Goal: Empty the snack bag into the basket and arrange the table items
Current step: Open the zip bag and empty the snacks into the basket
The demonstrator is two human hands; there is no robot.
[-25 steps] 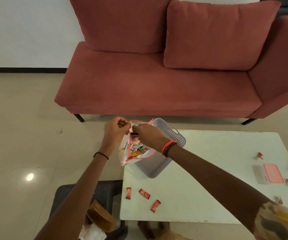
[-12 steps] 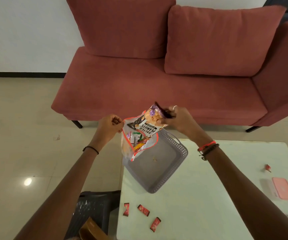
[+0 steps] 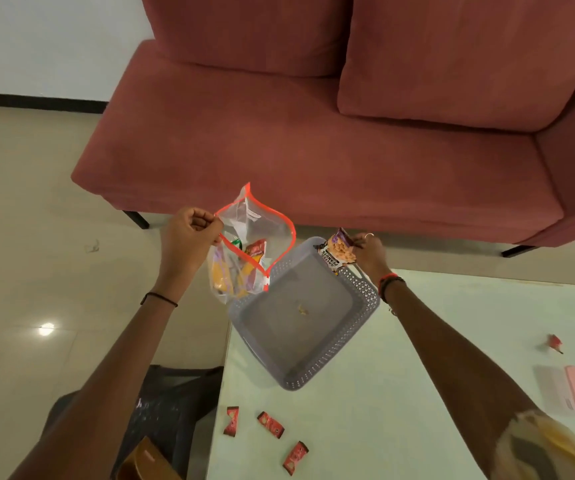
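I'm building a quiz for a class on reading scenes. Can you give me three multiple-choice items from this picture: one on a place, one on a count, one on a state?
1. Where is the peanut packet?
A. Flat on the basket floor
B. In the right hand, above the far corner of the grey basket
C. On the sofa

2. How many small red wrapped candies lie along the near edge of the table?
A. One
B. Three
C. Six

3. What state is the clear zip bag in?
A. Open, with snacks inside
B. Sealed
C. Empty

Answers:
1. B, the right hand pinches the packet at the basket's far corner.
2. B, three lie there in a loose row.
3. A, the left hand holds its orange-edged mouth open over wrappers.
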